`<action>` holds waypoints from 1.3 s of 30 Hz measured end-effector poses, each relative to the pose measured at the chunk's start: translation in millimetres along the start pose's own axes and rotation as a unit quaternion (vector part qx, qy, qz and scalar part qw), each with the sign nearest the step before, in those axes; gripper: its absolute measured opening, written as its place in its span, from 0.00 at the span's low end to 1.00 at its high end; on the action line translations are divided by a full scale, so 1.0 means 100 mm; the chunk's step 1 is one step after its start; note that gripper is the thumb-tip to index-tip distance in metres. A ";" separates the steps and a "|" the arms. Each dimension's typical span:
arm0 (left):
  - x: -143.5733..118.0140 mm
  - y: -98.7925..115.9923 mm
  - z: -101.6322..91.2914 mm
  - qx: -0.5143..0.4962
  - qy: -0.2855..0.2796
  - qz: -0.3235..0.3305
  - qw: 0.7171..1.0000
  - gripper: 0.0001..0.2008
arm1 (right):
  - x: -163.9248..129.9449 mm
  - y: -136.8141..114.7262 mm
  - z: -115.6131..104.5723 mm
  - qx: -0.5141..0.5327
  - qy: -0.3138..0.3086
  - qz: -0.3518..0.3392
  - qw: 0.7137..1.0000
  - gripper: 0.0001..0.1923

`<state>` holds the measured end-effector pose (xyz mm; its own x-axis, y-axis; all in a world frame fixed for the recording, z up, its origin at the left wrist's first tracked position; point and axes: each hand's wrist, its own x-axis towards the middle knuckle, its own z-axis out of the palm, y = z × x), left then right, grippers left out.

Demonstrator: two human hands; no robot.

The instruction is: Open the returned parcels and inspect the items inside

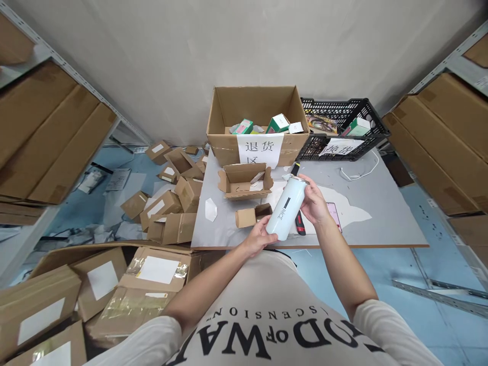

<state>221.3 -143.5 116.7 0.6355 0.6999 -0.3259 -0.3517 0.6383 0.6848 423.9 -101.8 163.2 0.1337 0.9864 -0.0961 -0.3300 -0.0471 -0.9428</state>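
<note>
Head: bottle (286,207) aslant, silvery rim (299,179) farthest

Pretty bright, even light over the table (396,218), shadows soft, wall (183,66) behind it dimmer up to the right. Bit of glare on the packing tape (184,270) left of the table, and wide-angle warp makes the shelving (76,76) either side of it lean hard

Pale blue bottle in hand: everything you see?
The bottle is a pale blue, glossy cylinder with a silvery, metal-looking rim at its far end and a black bar and "NICE" printed along its side. It's held tilted over the table, far end leaning right. The left hand supports its near end, the right hand its rim end.
</note>
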 end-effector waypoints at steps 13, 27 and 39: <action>-0.06 -0.01 -0.06 -0.048 -0.023 -0.011 0.999 0.33 | -0.06 -0.01 -0.02 0.011 -0.022 0.007 1.000 0.30; -0.11 -0.02 -0.19 0.102 -0.016 0.052 0.993 0.30 | 0.06 -0.18 -0.11 -0.101 0.024 -0.173 0.979 0.21; 0.08 -0.08 -0.47 0.757 0.163 0.219 0.594 0.19 | 0.18 -0.08 -0.03 -0.234 0.069 -0.326 0.913 0.24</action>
<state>197.0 -127.8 77.3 0.4567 0.8752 0.1594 0.7436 -0.4739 0.4717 431.6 -84.0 168.1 0.2866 0.8011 0.5255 0.2932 0.4489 -0.8441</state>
